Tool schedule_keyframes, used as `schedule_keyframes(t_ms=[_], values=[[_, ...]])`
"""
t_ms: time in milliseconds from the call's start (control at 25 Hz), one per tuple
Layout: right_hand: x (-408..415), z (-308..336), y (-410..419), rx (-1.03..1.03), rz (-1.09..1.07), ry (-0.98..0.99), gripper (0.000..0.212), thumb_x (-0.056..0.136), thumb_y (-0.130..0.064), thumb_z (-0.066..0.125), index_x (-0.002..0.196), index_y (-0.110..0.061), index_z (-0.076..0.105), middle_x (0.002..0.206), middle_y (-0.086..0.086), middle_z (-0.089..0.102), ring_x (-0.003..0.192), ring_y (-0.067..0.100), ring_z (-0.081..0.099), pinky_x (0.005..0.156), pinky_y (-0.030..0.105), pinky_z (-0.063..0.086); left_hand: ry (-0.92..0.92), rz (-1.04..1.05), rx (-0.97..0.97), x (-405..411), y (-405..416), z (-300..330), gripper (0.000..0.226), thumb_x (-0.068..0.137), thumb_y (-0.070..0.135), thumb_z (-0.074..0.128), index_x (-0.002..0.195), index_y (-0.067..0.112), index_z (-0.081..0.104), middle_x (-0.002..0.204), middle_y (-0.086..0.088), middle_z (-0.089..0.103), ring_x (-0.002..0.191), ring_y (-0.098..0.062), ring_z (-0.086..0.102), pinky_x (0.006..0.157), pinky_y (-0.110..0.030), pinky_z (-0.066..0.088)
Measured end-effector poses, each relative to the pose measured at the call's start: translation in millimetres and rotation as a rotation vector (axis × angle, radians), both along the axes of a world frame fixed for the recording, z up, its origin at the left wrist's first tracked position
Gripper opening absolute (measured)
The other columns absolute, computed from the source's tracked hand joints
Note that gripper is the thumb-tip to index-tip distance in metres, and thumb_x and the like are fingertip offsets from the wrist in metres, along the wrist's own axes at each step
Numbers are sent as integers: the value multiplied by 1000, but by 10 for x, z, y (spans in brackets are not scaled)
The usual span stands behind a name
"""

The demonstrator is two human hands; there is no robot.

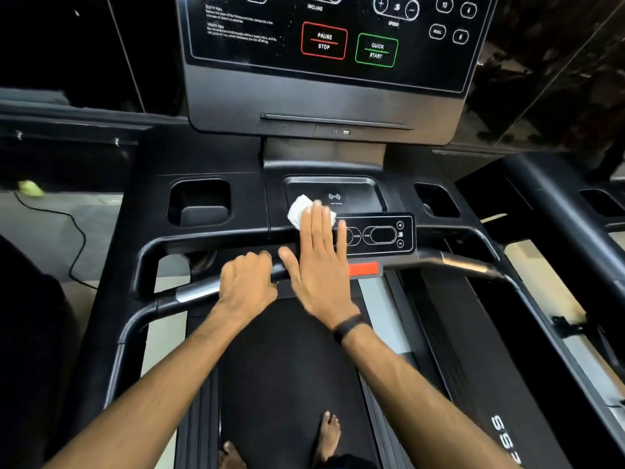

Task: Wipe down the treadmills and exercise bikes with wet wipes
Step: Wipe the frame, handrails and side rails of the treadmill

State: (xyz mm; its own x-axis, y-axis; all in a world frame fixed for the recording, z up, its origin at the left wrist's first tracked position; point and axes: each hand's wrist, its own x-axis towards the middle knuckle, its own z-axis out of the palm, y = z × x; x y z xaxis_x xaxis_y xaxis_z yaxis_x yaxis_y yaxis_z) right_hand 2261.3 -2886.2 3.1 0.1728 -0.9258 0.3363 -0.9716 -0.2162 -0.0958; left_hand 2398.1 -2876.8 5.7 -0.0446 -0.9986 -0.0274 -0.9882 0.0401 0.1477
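Note:
I stand on a black treadmill [209, 157] facing its console. My right hand [319, 262] lies flat with straight fingers, pressing a white wet wipe [299, 208] onto the left end of the small control panel [382, 235] and the edge of the phone tray [351, 192]. Most of the wipe is hidden under the fingers. My left hand [248, 279] grips the front handlebar [189, 294] just left of the right hand, fingers curled over it.
The big display [324, 45] with PAUSE STOP and QUICK START rises ahead. Cup holders [199, 203] sit either side of the tray. A red safety tab [363, 268] is below the panel. A second treadmill [575, 214] stands right; a cable [74, 238] runs on the floor left.

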Motion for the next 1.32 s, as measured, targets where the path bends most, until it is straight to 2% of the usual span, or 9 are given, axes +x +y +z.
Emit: schedule_keyframes(t_ms=[120,360,600,720,800,920,1040,1160,1320], values=[[-199,-349,696,57,91,51,77,104,-55,31,159,-6,6,167,12,-3,155,25,-2,124,51,6,-6,38,16,-39,-1,-7,18,81,21,66,91,18,51,97,-5,70,95,-28,66,67,-31,35],[-150,46,-65,11,-1,67,79,103,-60,16,158,-4,15,167,14,6,155,28,0,123,51,-7,-18,96,23,-109,4,39,31,85,42,68,98,16,59,103,-6,68,100,-29,65,76,-34,44],[-501,-296,479,77,3,36,80,103,-62,13,158,-4,11,167,15,2,154,28,-2,122,58,8,-86,94,116,-228,-126,84,44,83,48,70,110,14,59,115,-7,63,111,-30,61,87,-35,46],[-246,-161,204,17,152,84,76,103,-58,20,159,-7,15,167,11,5,155,26,1,124,53,1,-91,21,113,-269,-199,102,32,83,36,64,103,13,60,109,-9,65,104,-33,64,81,-36,47],[-457,-14,-85,-8,75,106,75,103,-58,19,159,-9,13,168,8,5,155,25,-1,123,52,-6,-58,27,126,-237,-213,95,37,81,43,69,101,14,62,105,-9,66,100,-32,65,80,-36,48],[-906,-123,106,-16,-80,67,73,104,-55,13,159,-7,7,168,10,2,154,28,-1,122,59,2,-47,27,152,-225,-215,69,52,77,54,75,108,15,63,110,-7,65,105,-30,64,85,-36,47],[-670,-285,507,78,60,71,74,105,-55,13,159,-5,11,167,13,4,155,28,1,122,57,-1,-72,-6,180,-260,-257,104,52,77,51,75,109,13,59,114,-8,61,109,-31,61,87,-37,47],[-359,-72,139,43,155,105,75,102,-58,11,159,-9,15,168,8,7,155,25,-1,122,50,-13,-79,-77,186,-286,-287,163,42,80,43,70,105,12,57,113,-10,61,107,-34,61,85,-38,47],[-972,-48,-91,-13,-105,45,74,102,-57,10,160,-11,10,168,6,6,155,27,-1,121,57,-9,-68,-57,214,-270,-274,158,45,78,43,75,105,13,56,117,-11,61,110,-33,60,87,-37,46]])
